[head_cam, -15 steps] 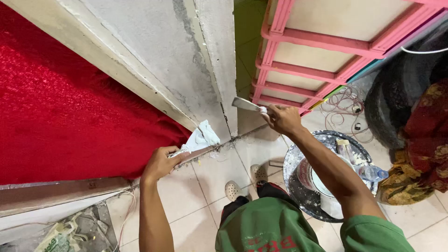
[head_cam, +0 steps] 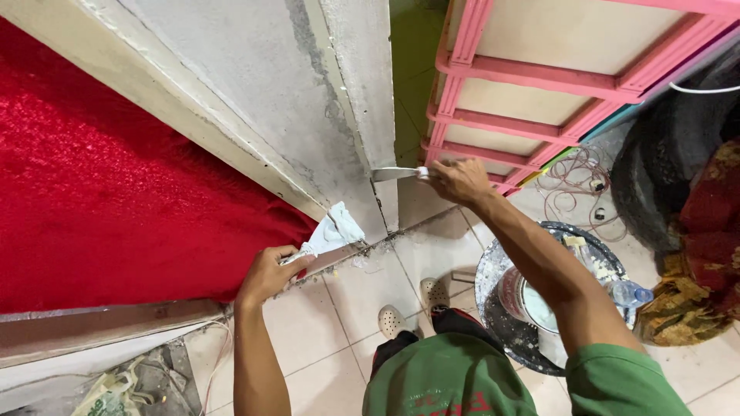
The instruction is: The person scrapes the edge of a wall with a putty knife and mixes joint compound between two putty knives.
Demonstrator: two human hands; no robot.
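Observation:
My right hand (head_cam: 459,181) grips a flat putty knife (head_cam: 395,174), whose blade lies against the edge of a grey plastered wall column (head_cam: 308,100). My left hand (head_cam: 268,273) holds a second scraper with white filler on its blade (head_cam: 333,231), kept low beside the base of the same wall. Both arms reach forward over my green shirt (head_cam: 455,381).
Red glittery fabric (head_cam: 100,200) covers the wall at left. A pink metal frame (head_cam: 532,85) stands at right. A round paint-spattered tray (head_cam: 532,308) with a pot and a plastic bottle sits on the tiled floor (head_cam: 347,323). Tangled wire (head_cam: 574,177) and a plastic bag (head_cam: 108,393) lie nearby.
The right hand has brought the putty knife's blade closer onto the column's edge. The left hand stays in about the same place.

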